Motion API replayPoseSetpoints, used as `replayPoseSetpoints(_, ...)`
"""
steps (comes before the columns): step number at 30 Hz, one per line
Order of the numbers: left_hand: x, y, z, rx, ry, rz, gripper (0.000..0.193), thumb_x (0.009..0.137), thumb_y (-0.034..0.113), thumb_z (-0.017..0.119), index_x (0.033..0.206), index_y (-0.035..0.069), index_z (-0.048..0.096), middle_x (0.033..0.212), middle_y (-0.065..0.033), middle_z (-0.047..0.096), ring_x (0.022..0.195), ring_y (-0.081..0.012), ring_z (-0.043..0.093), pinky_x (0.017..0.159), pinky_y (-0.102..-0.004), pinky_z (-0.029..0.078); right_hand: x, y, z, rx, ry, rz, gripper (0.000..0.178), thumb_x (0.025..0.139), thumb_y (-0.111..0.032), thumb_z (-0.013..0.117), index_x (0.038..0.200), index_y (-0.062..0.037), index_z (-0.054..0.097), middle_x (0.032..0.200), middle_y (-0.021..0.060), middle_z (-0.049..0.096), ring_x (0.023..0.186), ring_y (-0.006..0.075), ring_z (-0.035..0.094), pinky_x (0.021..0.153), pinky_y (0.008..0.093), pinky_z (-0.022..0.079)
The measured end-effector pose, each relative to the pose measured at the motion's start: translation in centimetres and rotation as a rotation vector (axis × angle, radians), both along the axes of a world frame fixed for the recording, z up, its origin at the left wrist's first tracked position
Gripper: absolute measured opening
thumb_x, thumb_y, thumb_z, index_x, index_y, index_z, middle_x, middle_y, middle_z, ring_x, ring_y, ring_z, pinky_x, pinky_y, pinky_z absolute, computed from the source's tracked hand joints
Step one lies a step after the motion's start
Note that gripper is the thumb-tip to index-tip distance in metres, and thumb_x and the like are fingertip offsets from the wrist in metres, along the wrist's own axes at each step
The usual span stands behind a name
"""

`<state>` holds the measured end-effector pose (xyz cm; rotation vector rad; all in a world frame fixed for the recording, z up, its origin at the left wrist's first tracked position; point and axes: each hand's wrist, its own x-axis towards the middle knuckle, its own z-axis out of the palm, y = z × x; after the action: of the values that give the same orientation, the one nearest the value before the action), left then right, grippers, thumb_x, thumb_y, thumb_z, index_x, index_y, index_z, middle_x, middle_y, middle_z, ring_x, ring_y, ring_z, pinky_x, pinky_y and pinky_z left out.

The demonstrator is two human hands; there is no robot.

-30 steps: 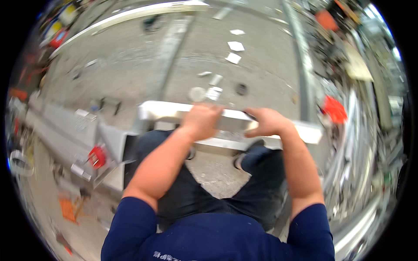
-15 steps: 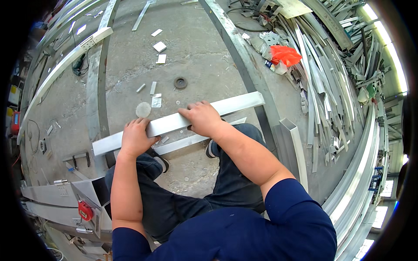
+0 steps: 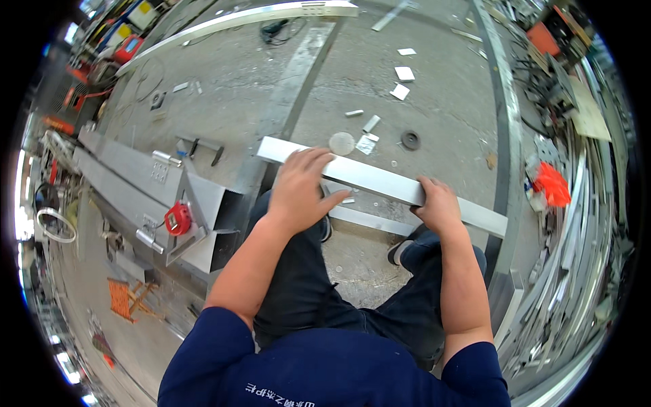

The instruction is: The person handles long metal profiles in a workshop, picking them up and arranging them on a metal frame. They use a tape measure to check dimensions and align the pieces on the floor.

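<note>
A long silver square metal tube lies crosswise in front of my knees, its right end by a long floor beam. My left hand is at the tube's left part, fingers stretched over its top face and thumb held apart from it. Farther right, my right hand grips the tube, fingers on top and thumb at the near side. Below it, nearer my feet, runs a second pale metal bar, partly hidden by the tube and my legs.
To the left, a red tape measure and a triangular metal square rest on large box tubes. Beyond the tube lie a dark ring-shaped disc, a pale round disc and small offcuts. Metal scrap is heaped at right.
The view has swung left, showing more of the box tubes and tape measure. My left hand has loosened, its thumb coming away from the tube. My right hand still holds it.
</note>
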<state>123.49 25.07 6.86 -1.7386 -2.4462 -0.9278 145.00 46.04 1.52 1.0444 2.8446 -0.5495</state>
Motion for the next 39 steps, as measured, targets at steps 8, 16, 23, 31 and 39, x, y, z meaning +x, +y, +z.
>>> replayPoseSetpoints(8, 7.8, -29.4, -4.4, -0.005, 0.067, 0.794, 0.061, 0.078, 0.040, 0.076, 0.117, 0.002, 0.048, 0.114, -0.0160, 0.049, 0.109, -0.0311, 0.047, 0.097, -0.0406, 0.038, 0.5, 0.3, -0.2, -0.028, 0.098, 0.013, 0.053, 0.061, -0.010, 0.080, 0.111, -0.0069, 0.062, 0.102, 0.0154, 0.064, 0.095, 0.0355, 0.061, 0.084, 0.0447, 0.049)
replayPoseSetpoints(16, 7.5, -37.3, -8.3, -0.687, -0.429, 1.124, 0.121, 0.055, 0.056, 0.084, 0.142, -0.007, 0.028, 0.143, -0.0280, 0.036, 0.135, -0.0405, 0.034, 0.111, -0.0467, 0.030, 1.2, 0.0, -1.7, 0.005, 0.130, -0.006, 0.064, 0.058, -0.011, 0.082, 0.117, -0.0049, 0.059, 0.104, 0.0166, 0.064, 0.101, 0.0373, 0.058, 0.089, 0.0451, 0.047)
replayPoseSetpoints(23, 7.8, -37.1, -8.8, -0.702, -0.438, 1.075, 0.111, 0.058, 0.054, 0.083, 0.137, -0.008, 0.034, 0.136, -0.0262, 0.043, 0.128, -0.0396, 0.043, 0.109, -0.0443, 0.034, 1.5, -0.5, -1.8, 0.042, 0.179, 0.039, 0.061, 0.057, -0.012, 0.082, 0.114, -0.0030, 0.061, 0.105, 0.0171, 0.064, 0.100, 0.0373, 0.059, 0.088, 0.0438, 0.047)
replayPoseSetpoints(31, 4.3, -25.7, 2.5, -0.350, 0.364, 0.143, 0.050, 0.075, 0.031, 0.071, 0.113, 0.003, 0.058, 0.116, -0.0128, 0.057, 0.120, -0.0306, 0.049, 0.109, -0.0408, 0.034, 1.4, -0.4, -1.3, 0.053, 0.145, 0.032, 0.057, 0.060, -0.016, 0.081, 0.112, -0.0043, 0.061, 0.105, 0.0168, 0.064, 0.100, 0.0367, 0.059, 0.087, 0.0439, 0.047)
replayPoseSetpoints(39, -3.1, -14.4, -3.4, -1.634, 0.827, -0.306, 0.031, 0.087, 0.026, 0.057, 0.106, 0.007, 0.072, 0.113, -0.0073, 0.068, 0.114, -0.0269, 0.060, 0.111, -0.0522, 0.025, 1.2, -0.2, -0.7, 0.012, 0.136, 0.016, 0.053, 0.061, -0.017, 0.081, 0.109, -0.0057, 0.062, 0.102, 0.0165, 0.065, 0.097, 0.0353, 0.061, 0.084, 0.0437, 0.048)
